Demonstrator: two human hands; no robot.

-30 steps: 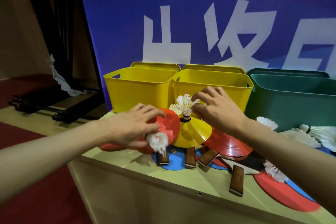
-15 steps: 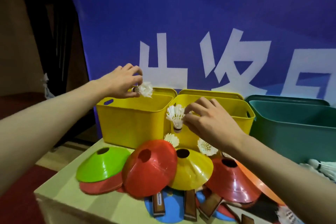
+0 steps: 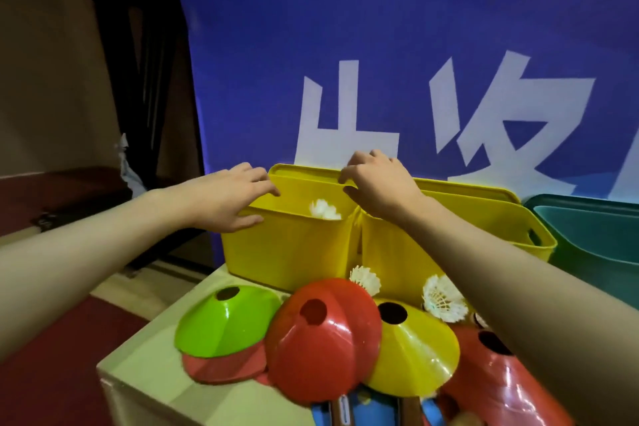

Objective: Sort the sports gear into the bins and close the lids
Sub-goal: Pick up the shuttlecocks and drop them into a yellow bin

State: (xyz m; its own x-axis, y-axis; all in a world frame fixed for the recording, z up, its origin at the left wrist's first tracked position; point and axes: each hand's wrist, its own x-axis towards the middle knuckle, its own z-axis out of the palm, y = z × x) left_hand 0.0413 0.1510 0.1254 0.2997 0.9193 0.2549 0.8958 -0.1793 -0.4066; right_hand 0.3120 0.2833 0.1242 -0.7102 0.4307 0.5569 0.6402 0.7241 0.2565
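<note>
In the head view, the left hand [image 3: 228, 197] hangs over the near left corner of the left yellow bin [image 3: 287, 249] at centre frame, its fingers [image 3: 266, 188] spread and nearly straight, holding nothing. The right hand [image 3: 377, 183] is at the bin's far right corner, fingers curled over the edge of the yellow lid [image 3: 304, 171] standing behind it; whether they actually grip it I cannot tell. A white shuttlecock [image 3: 324, 210] lies inside this bin. Just right sits a second yellow bin [image 3: 484, 218], then a green bin [image 3: 594, 235] at the right edge. On the table [image 3: 145, 377] in the lower frame lie a green cone [image 3: 224, 322], a red cone [image 3: 321, 339] and a yellow cone [image 3: 411, 349], overlapping, with two more shuttlecocks [image 3: 442, 297] against the bins' fronts.
</note>
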